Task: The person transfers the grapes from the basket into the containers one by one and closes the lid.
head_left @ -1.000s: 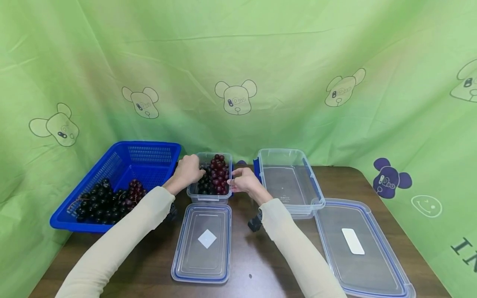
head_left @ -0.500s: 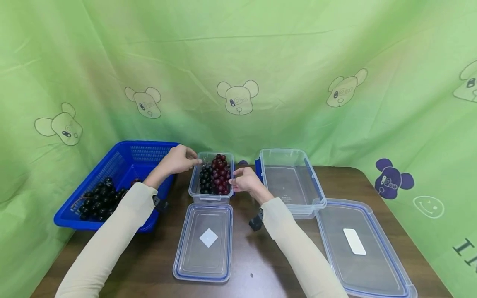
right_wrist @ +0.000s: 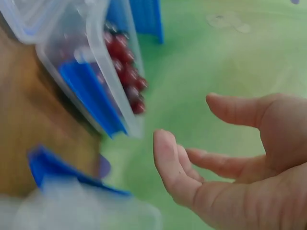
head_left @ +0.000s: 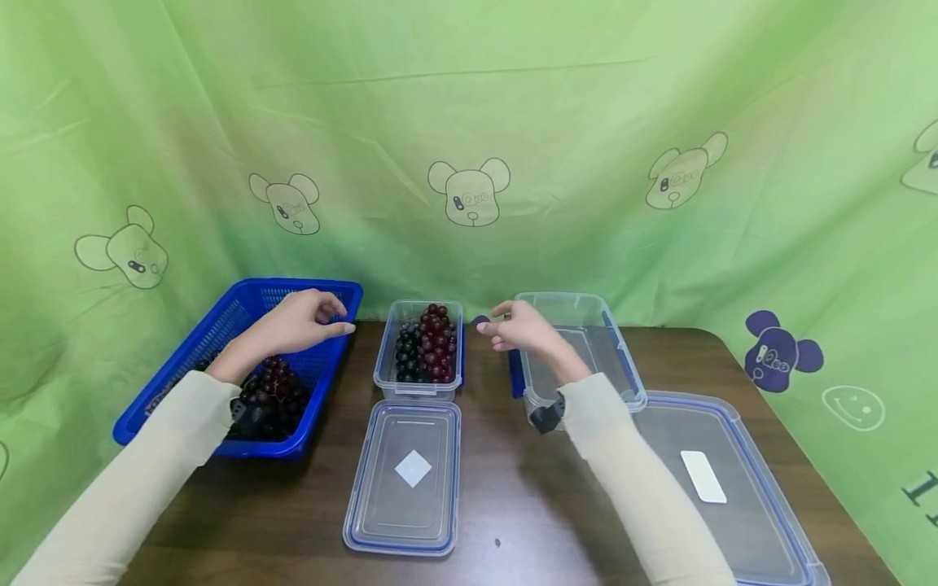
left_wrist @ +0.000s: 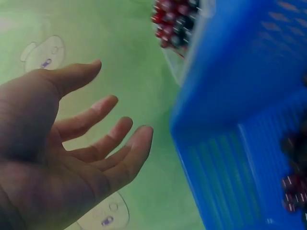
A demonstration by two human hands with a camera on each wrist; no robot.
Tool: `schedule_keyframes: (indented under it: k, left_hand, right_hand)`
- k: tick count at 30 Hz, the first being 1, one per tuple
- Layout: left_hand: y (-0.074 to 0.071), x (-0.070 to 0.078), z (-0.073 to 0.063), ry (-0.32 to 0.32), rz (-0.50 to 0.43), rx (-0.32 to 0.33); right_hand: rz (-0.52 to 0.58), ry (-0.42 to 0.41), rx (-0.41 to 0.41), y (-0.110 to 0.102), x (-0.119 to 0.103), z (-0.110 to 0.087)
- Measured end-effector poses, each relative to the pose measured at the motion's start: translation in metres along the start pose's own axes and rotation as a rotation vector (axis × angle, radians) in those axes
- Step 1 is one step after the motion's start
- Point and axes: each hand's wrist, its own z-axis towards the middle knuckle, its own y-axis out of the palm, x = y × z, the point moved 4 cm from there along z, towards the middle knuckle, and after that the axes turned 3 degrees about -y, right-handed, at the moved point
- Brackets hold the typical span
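Observation:
My left hand (head_left: 304,320) hovers over the blue basket (head_left: 277,448), fingers loosely bent and nothing in them. Dark and reddish grapes (head_left: 274,391) lie in that basket, partly behind the forearm. A small clear container (head_left: 420,390) in the middle holds black grapes (head_left: 408,352) and a bunch of red grapes (head_left: 438,346). To its right, apart from it, my right hand (head_left: 523,328) is raised in front of a large clear container (head_left: 623,358). The right wrist view shows this hand (right_wrist: 240,177) holding nothing; in the left wrist view the left hand (left_wrist: 81,139) is empty too.
A small lid (head_left: 401,513) with a white diamond label lies in front of the small container. The large lid (head_left: 740,537) lies at the right, partly behind the right sleeve. A green printed curtain (head_left: 469,98) stands behind the brown table (head_left: 506,505).
My left hand has moved left from the small container to over the basket. The right hand has let go of that container's side and moved up and right.

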Motion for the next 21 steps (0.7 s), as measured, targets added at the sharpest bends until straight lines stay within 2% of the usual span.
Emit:
schedule_keyframes:
  k: [7,13,17,21]
  left_hand:
    - [-0.007,-0.028,-0.021,0.007,0.054,0.015]
    - [-0.002,-0.049,-0.033,-0.017,0.073,0.019]
    - [0.001,-0.067,-0.037,-0.054,0.052,-0.008]
    - [0.004,-0.089,-0.04,-0.1,0.019,-0.063]
  right_hand:
    - [-0.125,-0.067,-0.029,-0.051,-0.004,-0.019]
    - [-0.267,-0.101,-0.011,-0.094,0.009,-0.039]
    - [-0.329,-0.112,0.031,-0.119,0.023,-0.049]
    - [-0.392,-0.104,0.065,-0.137,0.038,-0.055]
